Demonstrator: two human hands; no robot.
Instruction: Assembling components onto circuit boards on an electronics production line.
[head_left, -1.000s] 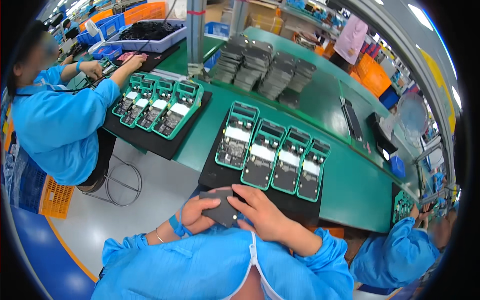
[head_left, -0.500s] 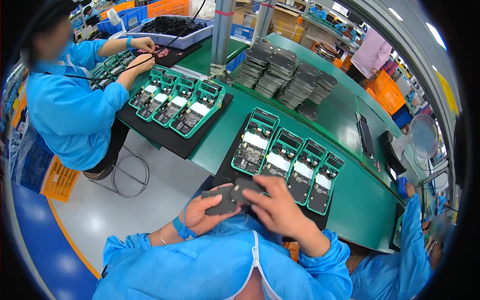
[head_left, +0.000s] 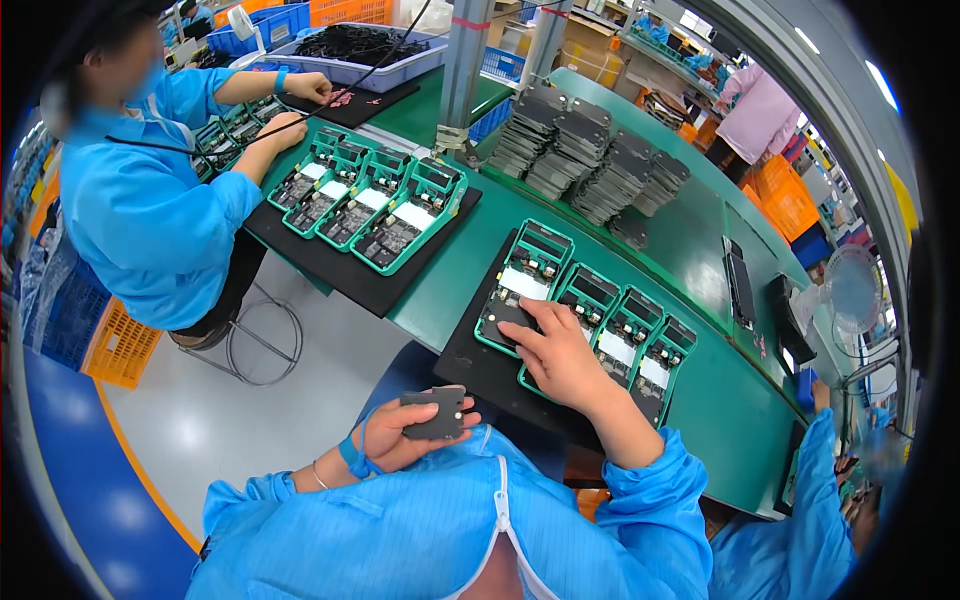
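My left hand [head_left: 425,430] is closed round a small stack of dark grey plates [head_left: 437,415], held in front of my jacket. My right hand [head_left: 563,352] reaches over the leftmost green device housing [head_left: 513,268] in the near row, fingers spread. Its fingertips rest on a dark grey plate [head_left: 490,316] that lies in the lower part of that housing, below a white label. Beside it stand several more green housings [head_left: 650,366] with white labels, partly hidden by my right hand and forearm. The row lies on a black mat [head_left: 458,348].
Stacks of dark grey plates [head_left: 580,140] stand beyond a green ledge. Further green housings [head_left: 400,225] lie on another black mat to the left, beside a co-worker in blue [head_left: 150,220]. A metal post [head_left: 462,75] rises behind. A second blue sleeve [head_left: 800,500] shows at the right.
My right hand has moved away from my left, forward to the leftmost housing, where a dark plate now covers the exposed circuitry. My left hand still holds its stack.
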